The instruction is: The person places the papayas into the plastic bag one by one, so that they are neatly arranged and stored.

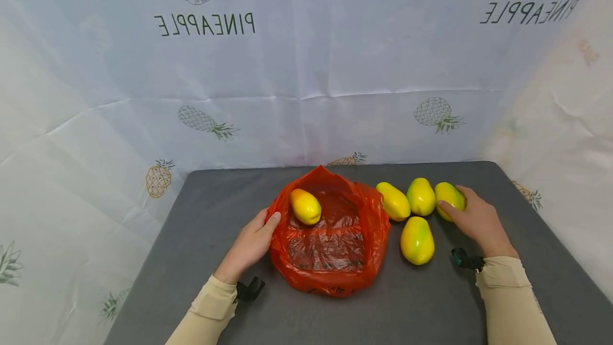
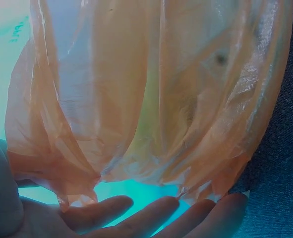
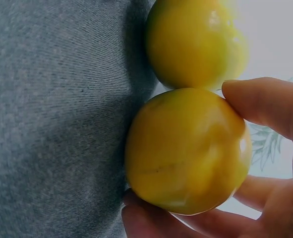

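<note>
A red plastic bag (image 1: 330,281) stands with its mouth spread wide, and one yellow mango (image 1: 305,207) lies inside it. At the bag's left rim, my left hand (image 1: 251,244) pinches the plastic, thumb over the edge and fingers outside. The left wrist view shows fingers (image 2: 151,215) below the bag's thin, see-through side (image 2: 121,99). On the right, my right hand (image 1: 481,222) grips a yellow-green mango (image 1: 449,199) that rests on the table. Its thumb and fingers reach around opposite sides of this mango (image 3: 188,151) in the right wrist view.
Three more mangoes lie between the bag and my right hand: one against the bag (image 1: 394,202), one beside the gripped mango (image 1: 421,196), and one nearer me (image 1: 417,240). The grey table (image 1: 225,190) meets a pineapple-print cloth (image 1: 297,68) at its back edge.
</note>
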### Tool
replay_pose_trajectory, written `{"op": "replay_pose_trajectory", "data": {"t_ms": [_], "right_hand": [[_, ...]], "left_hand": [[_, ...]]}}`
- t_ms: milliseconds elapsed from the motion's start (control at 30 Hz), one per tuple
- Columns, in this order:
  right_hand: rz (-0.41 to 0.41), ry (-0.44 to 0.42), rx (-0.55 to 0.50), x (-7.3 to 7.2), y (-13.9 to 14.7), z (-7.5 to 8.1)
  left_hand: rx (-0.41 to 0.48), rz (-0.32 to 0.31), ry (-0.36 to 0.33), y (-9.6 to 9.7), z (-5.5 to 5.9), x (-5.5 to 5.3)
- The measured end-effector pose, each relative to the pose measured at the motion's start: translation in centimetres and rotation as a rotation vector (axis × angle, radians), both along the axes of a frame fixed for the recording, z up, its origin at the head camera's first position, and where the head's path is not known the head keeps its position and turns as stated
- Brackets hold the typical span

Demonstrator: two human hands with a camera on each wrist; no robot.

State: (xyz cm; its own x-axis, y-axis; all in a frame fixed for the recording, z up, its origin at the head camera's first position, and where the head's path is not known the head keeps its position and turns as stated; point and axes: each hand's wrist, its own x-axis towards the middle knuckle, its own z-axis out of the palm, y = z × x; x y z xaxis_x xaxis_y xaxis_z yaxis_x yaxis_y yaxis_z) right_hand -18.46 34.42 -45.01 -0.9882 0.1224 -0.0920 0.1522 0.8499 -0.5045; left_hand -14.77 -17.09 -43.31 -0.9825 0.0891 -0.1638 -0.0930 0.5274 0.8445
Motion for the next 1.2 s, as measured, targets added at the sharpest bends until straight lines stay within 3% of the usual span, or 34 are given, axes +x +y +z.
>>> {"op": "replay_pose_trajectory", "data": {"t_ms": [300,567,900,1200], "right_hand": [[-0.009,-0.032,-0.019,0.8,0.6,0.7],[-0.028,0.039,0.016,1.3,0.3,2.4],[-0.016,0.083,0.026,2.1,-1.1,5.1],[0.045,0.124,0.002,3.0,-3.9,6.9]], "left_hand": [[0.000,-0.005,-0.007,0.2,0.1,-0.1],[0.001,-0.008,-0.009,0.3,0.2,-0.1],[-0.002,-0.007,-0.015,0.2,0.2,-0.1],[-0.009,-0.009,0.005,0.2,-0.1,-0.1]]}}
